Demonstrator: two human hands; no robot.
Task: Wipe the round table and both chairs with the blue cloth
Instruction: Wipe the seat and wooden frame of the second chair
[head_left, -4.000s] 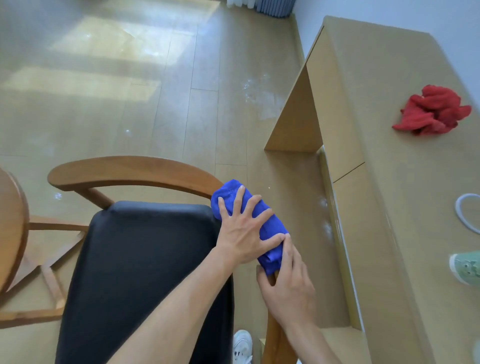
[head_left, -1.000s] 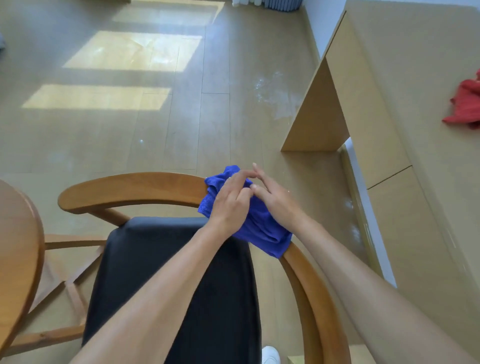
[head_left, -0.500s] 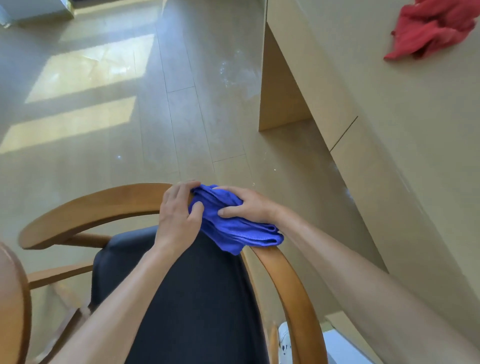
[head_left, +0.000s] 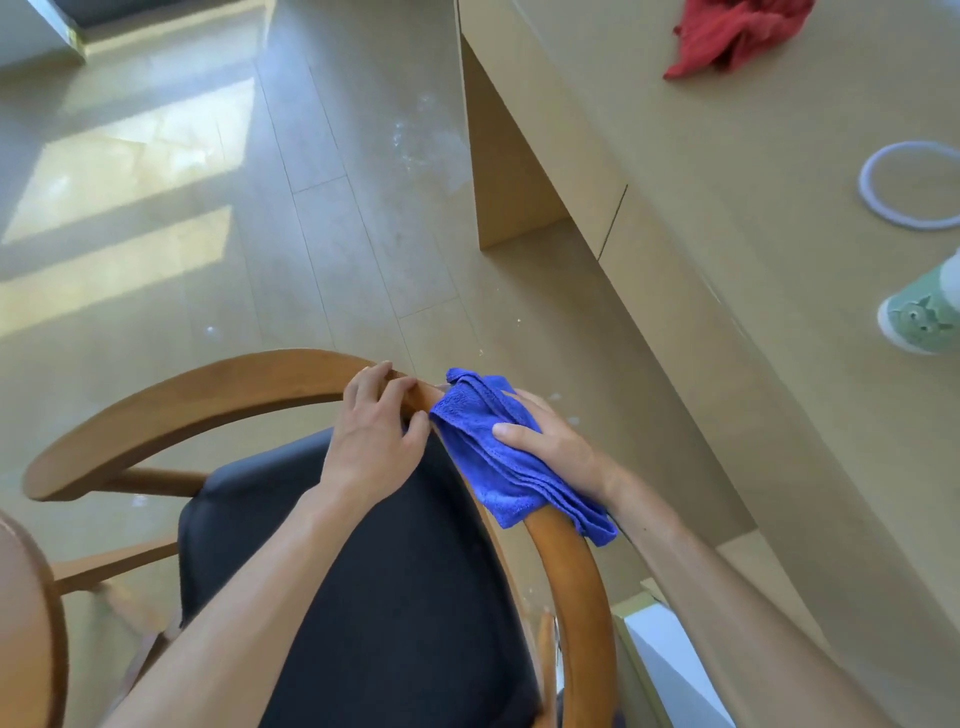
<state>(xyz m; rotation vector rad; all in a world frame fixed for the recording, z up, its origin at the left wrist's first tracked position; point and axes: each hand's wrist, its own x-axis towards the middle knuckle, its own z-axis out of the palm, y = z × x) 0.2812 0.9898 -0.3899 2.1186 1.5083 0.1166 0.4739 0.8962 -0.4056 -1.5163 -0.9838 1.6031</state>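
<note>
Both hands are on the curved wooden rail of the chair (head_left: 218, 395), close together but not touching. The left hand (head_left: 371, 441) curls over the rail, fingers bent across its top and thumb on the inner side, gripping the wood just left of the cloth (head_left: 498, 457). The right hand (head_left: 550, 441) lies on the cloth with thumb pressed along its upper face and fingers wrapped over the far side, holding it down against the rail. The right fingertips are hidden behind the folds, so how tightly they close is hard to say. The cloth is bunched into a long wad draped over the rail, its long axis following the rail from upper left to lower right, one end hanging off the outer edge. The black seat (head_left: 395, 597) is partly covered by the left forearm. Only a sliver of the table (head_left: 26, 623) shows, cut off at the lower left edge.
</note>
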